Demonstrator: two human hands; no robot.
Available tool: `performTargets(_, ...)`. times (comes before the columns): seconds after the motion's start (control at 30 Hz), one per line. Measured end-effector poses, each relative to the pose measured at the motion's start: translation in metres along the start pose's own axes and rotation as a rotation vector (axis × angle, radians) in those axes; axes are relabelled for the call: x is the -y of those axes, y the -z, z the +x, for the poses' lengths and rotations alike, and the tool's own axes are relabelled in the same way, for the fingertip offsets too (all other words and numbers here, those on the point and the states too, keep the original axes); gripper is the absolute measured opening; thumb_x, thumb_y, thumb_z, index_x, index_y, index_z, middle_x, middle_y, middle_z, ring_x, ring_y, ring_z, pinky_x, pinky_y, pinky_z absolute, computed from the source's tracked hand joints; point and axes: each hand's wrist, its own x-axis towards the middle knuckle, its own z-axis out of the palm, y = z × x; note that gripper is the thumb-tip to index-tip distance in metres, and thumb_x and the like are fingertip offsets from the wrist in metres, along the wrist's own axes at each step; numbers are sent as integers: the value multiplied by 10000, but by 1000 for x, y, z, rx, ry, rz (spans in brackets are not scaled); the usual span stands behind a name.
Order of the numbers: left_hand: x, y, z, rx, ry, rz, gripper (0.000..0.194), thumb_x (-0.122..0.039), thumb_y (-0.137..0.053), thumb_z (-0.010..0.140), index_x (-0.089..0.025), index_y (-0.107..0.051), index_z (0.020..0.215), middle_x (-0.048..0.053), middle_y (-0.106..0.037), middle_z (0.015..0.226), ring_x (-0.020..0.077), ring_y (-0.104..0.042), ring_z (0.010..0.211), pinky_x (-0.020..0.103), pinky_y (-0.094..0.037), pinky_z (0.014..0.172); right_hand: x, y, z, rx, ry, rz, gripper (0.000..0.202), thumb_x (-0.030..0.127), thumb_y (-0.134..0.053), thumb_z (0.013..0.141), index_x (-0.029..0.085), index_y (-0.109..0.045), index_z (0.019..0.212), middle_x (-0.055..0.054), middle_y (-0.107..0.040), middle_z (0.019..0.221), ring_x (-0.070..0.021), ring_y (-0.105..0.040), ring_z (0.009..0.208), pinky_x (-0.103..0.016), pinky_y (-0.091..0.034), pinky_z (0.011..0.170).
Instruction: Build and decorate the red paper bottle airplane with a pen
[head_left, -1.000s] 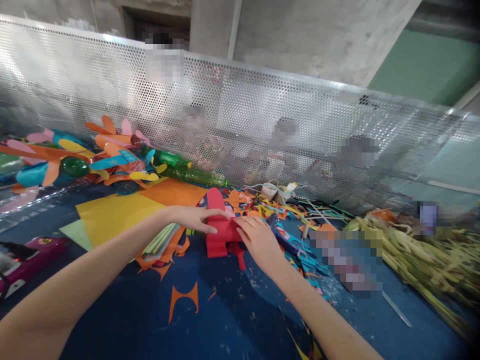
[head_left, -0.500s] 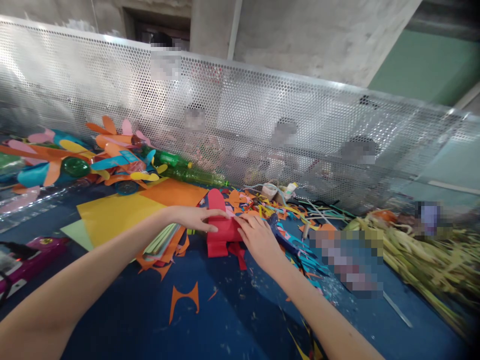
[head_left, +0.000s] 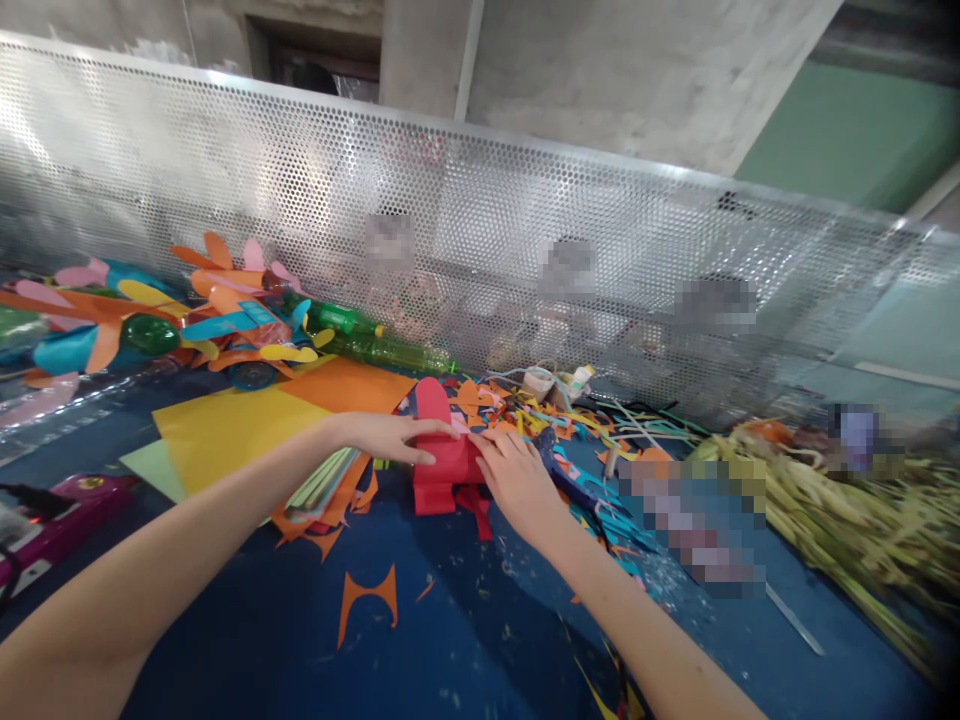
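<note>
Between my hands is a red paper model (head_left: 450, 463) with a rounded flap standing up at its far left and folded strips at its lower edge. It resembles a small plane. My left hand (head_left: 386, 437) grips it from the left, thumb on the near side and fingers over the top. From the right, my right hand (head_left: 517, 480) presses curled fingers onto its top and right end. Part of the model is hidden under the fingers. A dark blue tool (head_left: 564, 475) with a black cord lies just right of my right hand.
Yellow sheets (head_left: 232, 430) and an orange sheet (head_left: 345, 383) lie left. Bottle models with paper blades (head_left: 232, 290) crowd the far left, near a magenta power strip (head_left: 82, 505). Paper scraps, an orange offcut (head_left: 369, 597) and dry husks (head_left: 840, 510) lie about. A perforated metal screen (head_left: 480, 210) stands behind.
My hands and the red paper model have hardly moved. Behind the screen, a person's head at the upper left has dropped lower.
</note>
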Motion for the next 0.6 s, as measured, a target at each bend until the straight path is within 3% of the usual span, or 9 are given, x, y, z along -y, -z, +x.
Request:
performTargets(0.27,-3,1,-1,4,27,27,629,-579,-419,887,-323,-258,1438,66,-449,1416,261,-517,1175,344,-381,980,0,1,1,20,-8,-1,365,191,-407,945,155,-543,1282,-113,-579,1227,-237,-494,1122,-391,-416,943)
performTargets(0.6,-2,1,-1,14,12,25,620,-528,-418,900,-319,-228,1452,51,-416,1445,242,-509,1187,307,-394,961,-2,0,-1,62,21,-36,479,42,-395,874,137,-494,1333,-122,-546,1283,-245,-460,1156,-380,-383,968)
